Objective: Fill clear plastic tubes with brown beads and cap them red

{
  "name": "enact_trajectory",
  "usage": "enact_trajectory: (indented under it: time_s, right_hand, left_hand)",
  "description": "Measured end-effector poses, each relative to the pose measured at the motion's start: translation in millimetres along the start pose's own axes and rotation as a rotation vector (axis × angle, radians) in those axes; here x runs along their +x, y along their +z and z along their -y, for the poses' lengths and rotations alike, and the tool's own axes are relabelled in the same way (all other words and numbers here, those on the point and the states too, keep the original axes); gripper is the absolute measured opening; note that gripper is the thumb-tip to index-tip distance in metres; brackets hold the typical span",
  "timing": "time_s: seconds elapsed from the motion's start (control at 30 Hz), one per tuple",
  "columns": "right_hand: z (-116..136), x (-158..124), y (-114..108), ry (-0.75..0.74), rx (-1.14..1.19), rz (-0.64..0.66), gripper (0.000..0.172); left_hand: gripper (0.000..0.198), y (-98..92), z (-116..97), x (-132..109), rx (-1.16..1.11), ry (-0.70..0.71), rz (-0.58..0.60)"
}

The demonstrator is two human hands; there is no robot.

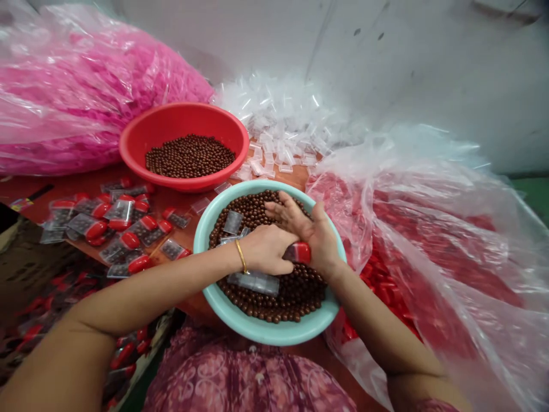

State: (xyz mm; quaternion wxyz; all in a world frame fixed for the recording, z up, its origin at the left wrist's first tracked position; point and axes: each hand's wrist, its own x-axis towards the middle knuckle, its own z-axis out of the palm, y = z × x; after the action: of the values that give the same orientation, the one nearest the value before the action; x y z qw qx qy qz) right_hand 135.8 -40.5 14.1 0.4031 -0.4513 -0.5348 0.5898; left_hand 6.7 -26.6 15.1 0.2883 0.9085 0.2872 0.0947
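Over a pale turquoise basin [217, 309] of brown balls [274, 312], my left hand [268, 250], with a gold bangle at the wrist, grips a small clear container with a red cap [301, 252]. The cap end rests against the palm of my right hand [315, 237], whose fingers are spread. Several clear empty containers [255, 282] lie on the balls below and beside my left hand.
A red basin [184, 182] of brown balls stands behind left. Filled red-capped containers [121, 213] are scattered at left, with more in a box below. Clear pieces [285, 143] are piled at the back. Bags of pink pieces [86, 97] and red pieces [429, 246] flank them.
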Motion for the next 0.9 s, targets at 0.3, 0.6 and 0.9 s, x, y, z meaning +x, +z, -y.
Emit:
enact_trajectory:
  time_s: [0.3, 0.6, 0.9]
  right_hand:
    - [5.3, 3.6, -27.0, -0.066, -0.002, -0.344, 0.061]
    - [-12.7, 19.8, -92.8, -0.202, -0.742, -0.416, 0.029]
    - [-8.8, 95.9, -110.8, -0.121, -1.269, -0.323, 0.042]
  left_hand:
    - [0.022, -41.6, 2.8, -45.5, -0.358, -0.231, -0.316]
    - [0.053, -56.0, 88.3, -208.5, 0.318, -1.170, -0.329]
    - [0.054, -27.8, 67.9, -168.2, -0.183, -0.849, -0.507]
